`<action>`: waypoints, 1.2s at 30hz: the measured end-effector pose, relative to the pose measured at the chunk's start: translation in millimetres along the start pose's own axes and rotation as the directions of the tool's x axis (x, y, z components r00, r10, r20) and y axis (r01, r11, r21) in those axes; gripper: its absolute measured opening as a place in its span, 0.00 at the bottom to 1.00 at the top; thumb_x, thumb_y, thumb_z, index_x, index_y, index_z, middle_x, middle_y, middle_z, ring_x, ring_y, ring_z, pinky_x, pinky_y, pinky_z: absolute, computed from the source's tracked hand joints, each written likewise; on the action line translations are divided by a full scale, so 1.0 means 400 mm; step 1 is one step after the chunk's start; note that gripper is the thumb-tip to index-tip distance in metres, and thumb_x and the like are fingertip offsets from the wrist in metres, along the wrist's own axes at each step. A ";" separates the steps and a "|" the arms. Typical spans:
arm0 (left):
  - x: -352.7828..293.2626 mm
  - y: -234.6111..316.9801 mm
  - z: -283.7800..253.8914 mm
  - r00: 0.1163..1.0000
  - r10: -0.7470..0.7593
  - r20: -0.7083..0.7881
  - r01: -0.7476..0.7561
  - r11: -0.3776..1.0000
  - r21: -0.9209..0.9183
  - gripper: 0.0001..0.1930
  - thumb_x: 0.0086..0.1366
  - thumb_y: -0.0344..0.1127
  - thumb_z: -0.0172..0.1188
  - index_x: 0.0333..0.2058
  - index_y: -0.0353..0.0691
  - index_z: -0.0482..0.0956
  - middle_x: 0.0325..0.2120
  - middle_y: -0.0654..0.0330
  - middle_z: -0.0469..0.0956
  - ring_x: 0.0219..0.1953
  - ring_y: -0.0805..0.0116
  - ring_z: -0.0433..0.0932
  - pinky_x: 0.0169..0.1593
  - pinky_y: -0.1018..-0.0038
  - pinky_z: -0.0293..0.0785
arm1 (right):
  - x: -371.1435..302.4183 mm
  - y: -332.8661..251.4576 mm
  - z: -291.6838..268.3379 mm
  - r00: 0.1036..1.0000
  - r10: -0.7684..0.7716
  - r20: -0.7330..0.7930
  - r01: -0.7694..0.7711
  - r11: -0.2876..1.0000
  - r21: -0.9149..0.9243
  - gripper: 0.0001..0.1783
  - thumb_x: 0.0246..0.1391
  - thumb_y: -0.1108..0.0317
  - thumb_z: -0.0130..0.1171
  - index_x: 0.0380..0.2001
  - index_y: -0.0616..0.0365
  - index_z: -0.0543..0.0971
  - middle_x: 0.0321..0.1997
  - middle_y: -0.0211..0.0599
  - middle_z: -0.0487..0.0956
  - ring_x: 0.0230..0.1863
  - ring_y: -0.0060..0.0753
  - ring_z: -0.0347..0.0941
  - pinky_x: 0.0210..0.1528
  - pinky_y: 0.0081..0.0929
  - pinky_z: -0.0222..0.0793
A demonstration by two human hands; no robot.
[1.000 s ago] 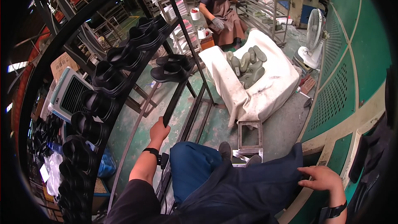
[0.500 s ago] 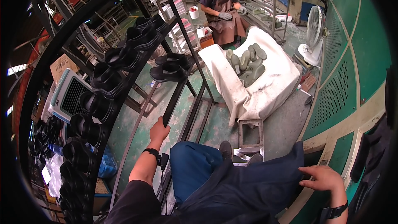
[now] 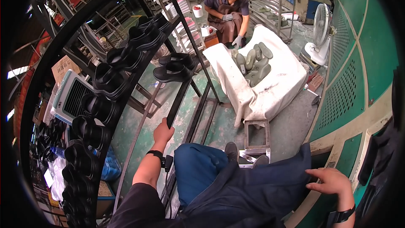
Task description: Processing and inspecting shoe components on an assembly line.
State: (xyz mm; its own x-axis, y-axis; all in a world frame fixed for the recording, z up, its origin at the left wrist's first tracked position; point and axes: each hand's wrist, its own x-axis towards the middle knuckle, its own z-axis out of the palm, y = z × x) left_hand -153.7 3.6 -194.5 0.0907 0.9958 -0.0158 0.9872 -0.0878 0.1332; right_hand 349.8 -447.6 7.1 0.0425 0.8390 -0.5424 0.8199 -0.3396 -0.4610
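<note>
Left hand (image 3: pixel 163 131) gripped a black rail (image 3: pixel 177 102); right hand (image 3: pixel 331 180), near right, had fingertips at the edge of dark cloth (image 3: pixel 249 185) on the lap. Black shoes (image 3: pixel 99 107) lined the left side. Far: grey-green foot-shaped pieces (image 3: pixel 262 72) on white cloth (image 3: pixel 280 93), gloved co-worker (image 3: pixel 228 10) behind, fan (image 3: pixel 321 26) right.

Brightly lit over the wrinkled white cloth cover (image 3: pixel 282 83); dimmer at left; low in contrast across the dark navy fabric garment (image 3: pixel 253 185); bent and black toward the round rim.
</note>
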 end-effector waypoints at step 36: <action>-0.003 0.000 -0.002 1.000 0.001 0.000 -0.001 1.000 0.000 0.28 0.55 0.44 0.60 0.56 0.46 0.71 0.34 0.46 0.84 0.37 0.42 0.84 0.41 0.49 0.79 | 0.001 0.005 0.000 1.000 -0.010 0.003 0.010 1.000 -0.006 0.37 0.56 0.41 0.62 0.62 0.50 0.75 0.44 0.48 0.82 0.46 0.53 0.80 0.47 0.42 0.75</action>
State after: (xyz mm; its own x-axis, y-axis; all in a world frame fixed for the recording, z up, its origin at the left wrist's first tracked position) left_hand -153.7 2.5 -193.5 0.0916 0.9957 -0.0157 0.9871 -0.0887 0.1333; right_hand 351.6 -448.1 6.0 0.0331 0.8411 -0.5399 0.8236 -0.3289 -0.4620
